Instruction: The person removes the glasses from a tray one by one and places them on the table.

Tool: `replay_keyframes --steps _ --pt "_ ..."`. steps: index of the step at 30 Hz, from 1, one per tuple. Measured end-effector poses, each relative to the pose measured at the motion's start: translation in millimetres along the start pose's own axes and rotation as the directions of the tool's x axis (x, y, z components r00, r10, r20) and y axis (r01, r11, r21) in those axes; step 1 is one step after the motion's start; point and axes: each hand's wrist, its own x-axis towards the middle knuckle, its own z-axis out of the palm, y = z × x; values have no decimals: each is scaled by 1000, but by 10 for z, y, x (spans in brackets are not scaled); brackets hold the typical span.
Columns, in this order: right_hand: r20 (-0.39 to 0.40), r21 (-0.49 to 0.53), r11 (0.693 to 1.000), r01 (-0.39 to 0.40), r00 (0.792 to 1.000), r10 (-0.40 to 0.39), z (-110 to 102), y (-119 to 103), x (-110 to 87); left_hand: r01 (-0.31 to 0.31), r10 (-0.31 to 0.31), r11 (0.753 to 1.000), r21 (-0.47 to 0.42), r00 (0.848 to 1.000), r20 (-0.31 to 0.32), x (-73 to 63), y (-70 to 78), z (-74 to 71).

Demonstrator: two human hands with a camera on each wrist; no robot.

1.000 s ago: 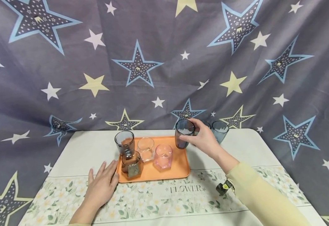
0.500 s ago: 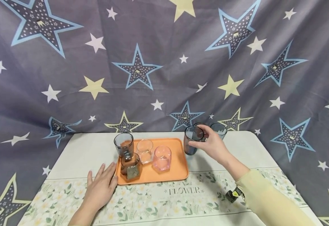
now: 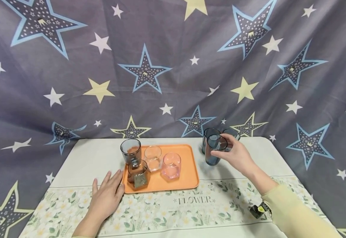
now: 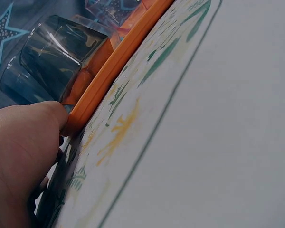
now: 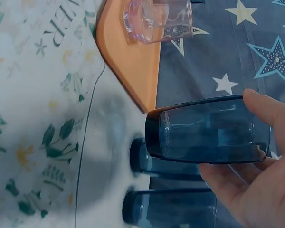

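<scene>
My right hand [image 3: 236,155] grips a tall blue glass [image 3: 214,150] near its rim, thumb on one side and fingers on the other. This glass is upright, right of the orange tray [image 3: 189,172] and in front of two similar blue glasses [image 5: 168,206]; whether its base touches the table, I cannot tell. My left hand [image 3: 107,196] lies with extended fingers at the tray's left edge, its thumb touching the rim in the left wrist view. On the tray are a blue-grey glass [image 3: 130,150], a smoky brown glass [image 3: 138,175], a clear glass [image 3: 153,159] and a pink glass [image 3: 171,167].
A pale tablecloth [image 3: 95,155] with a floral band and the word FLOWER covers the table. Directly behind the table's back edge hangs a grey curtain [image 3: 173,86] printed with stars. A small black device [image 3: 257,211] sits at my right wrist.
My right hand has carried the blue glass rightward from the tray's back right corner to in front of the other two blue glasses. The left hand stays at the tray's edge.
</scene>
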Motion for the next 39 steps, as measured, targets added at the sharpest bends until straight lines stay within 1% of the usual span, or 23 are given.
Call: replay_keyframes --steps 8,15,25,34,39 --pt "-34 -60 998 -26 999 24 -144 113 -84 -3 3 1000 -1 1000 -2 1 -5 1" --pt "-45 -78 996 -50 998 47 -270 216 -130 5 -5 1000 -6 1000 -2 -1 6 -6" --pt "-80 -107 992 -64 995 56 -495 353 -209 -8 8 1000 -9 1000 -21 -4 6 -8" --pt "-123 -112 988 -104 988 90 -679 527 -173 -5 5 1000 -9 1000 -17 -4 -4 -3" --pt "-136 -82 986 -145 982 133 -761 594 -133 -7 7 1000 -8 1000 -18 -6 -11 3"
